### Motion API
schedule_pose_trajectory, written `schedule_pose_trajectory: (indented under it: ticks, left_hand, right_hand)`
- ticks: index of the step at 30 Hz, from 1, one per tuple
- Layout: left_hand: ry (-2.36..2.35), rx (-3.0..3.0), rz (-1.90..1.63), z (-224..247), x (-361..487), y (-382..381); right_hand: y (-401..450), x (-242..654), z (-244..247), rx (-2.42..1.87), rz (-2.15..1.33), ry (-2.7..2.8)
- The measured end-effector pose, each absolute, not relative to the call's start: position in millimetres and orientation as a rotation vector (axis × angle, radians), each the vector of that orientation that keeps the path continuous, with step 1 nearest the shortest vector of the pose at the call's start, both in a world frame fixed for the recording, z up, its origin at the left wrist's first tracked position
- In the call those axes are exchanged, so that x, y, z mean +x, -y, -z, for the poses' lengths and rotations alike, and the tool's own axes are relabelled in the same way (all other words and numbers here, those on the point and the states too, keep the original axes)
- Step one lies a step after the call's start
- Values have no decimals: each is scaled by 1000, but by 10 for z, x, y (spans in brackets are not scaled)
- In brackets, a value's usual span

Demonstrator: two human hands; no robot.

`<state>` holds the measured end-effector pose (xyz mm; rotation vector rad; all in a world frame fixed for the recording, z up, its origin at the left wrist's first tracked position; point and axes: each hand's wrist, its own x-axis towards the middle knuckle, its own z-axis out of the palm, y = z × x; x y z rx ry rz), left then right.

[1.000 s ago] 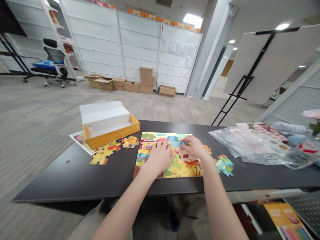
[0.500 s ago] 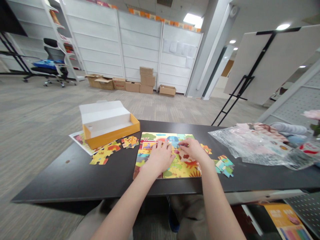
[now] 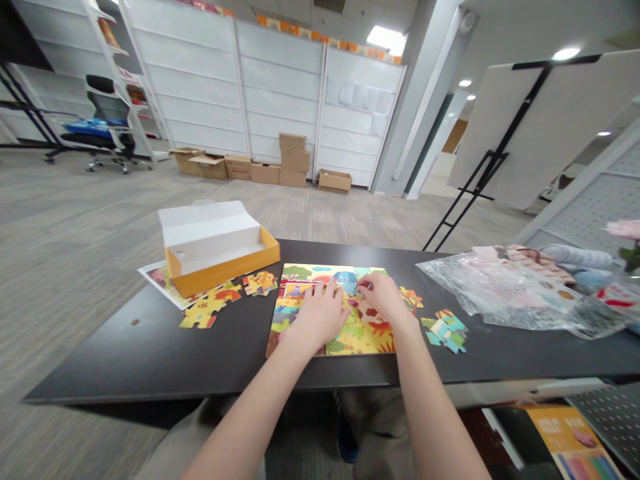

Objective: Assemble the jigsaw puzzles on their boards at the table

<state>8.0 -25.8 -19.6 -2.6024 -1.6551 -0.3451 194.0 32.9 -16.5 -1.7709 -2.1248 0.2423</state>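
Note:
A colourful animal jigsaw puzzle (image 3: 367,340) lies flat on the black table in front of me. My left hand (image 3: 324,313) rests on its middle with the fingers stretched out over the picture. At the puzzle's upper right, beside the blue elephant, my right hand (image 3: 383,297) is closed in a pinch on what looks like a puzzle piece; the fingers mostly cover it. Loose blue-green puzzle pieces (image 3: 447,331) lie to the right, and a few orange ones (image 3: 412,297) show past my right wrist. More loose yellow pieces (image 3: 203,313) are on the left.
An open yellow box (image 3: 225,270) with a white inside stands at the back left, partly on a printed sheet (image 3: 161,280). Clear plastic packaging (image 3: 500,293) with cloth items covers the right side. The black table (image 3: 200,367) ends close to my lap.
My right forearm has shifted slightly to the left, showing more of the blue-green pieces. The right fingers stay at nearly the same spot, and my left hand has not visibly moved.

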Motion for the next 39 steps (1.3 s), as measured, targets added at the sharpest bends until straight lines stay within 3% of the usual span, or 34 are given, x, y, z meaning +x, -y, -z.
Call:
schedule_pose_trajectory:
  ticks: [22, 29, 35, 39]
  left_hand:
    - [1647, -2664, 350, 176, 34, 247]
    - [1754, -2758, 619, -47, -441, 71]
    - [2336, -2233, 265, -123, -1147, 0]
    - [2444, -2159, 51, -64, -1346, 31]
  right_hand:
    - [-169, 2180, 31, -1823, -316, 2215]
    - [-174, 2222, 70, -1780, -340, 2189]
    - [-161, 2222, 41, -1799, -391, 2139]
    - [-162, 2202, 28, -1792, -377, 2137]
